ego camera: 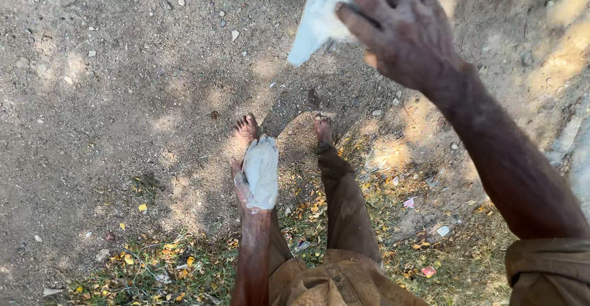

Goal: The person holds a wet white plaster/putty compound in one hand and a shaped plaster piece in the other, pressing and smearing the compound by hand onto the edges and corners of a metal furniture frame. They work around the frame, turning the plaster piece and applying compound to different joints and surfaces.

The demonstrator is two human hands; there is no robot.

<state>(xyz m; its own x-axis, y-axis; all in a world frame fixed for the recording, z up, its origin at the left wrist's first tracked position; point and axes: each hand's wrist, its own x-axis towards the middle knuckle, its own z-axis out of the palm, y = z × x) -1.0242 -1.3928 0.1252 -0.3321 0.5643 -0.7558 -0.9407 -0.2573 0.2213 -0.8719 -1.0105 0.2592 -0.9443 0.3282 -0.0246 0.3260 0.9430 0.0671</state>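
The person is standing barefoot on bare dirt, and each hand is carrying a pale lump. The left hand [249, 186] is hanging low by the thigh, fingers curled up around a grey-white slab of wet clay [262, 172] that is resting across its palm, directly above the left foot [246, 128]. The right hand [402, 32] is reaching up and forward, well above the other, fingers closed over a white lump [319, 14] that may be clay or wrapped cloth; I cannot tell which. Below and between the hands, dry leaves and litter [424, 271] are lying in thin grass beside the right foot [322, 128]. It looks like a carrying step, mid-stride. Whatever comes next is asking for a steady grip, as the low slab is sitting loosely.
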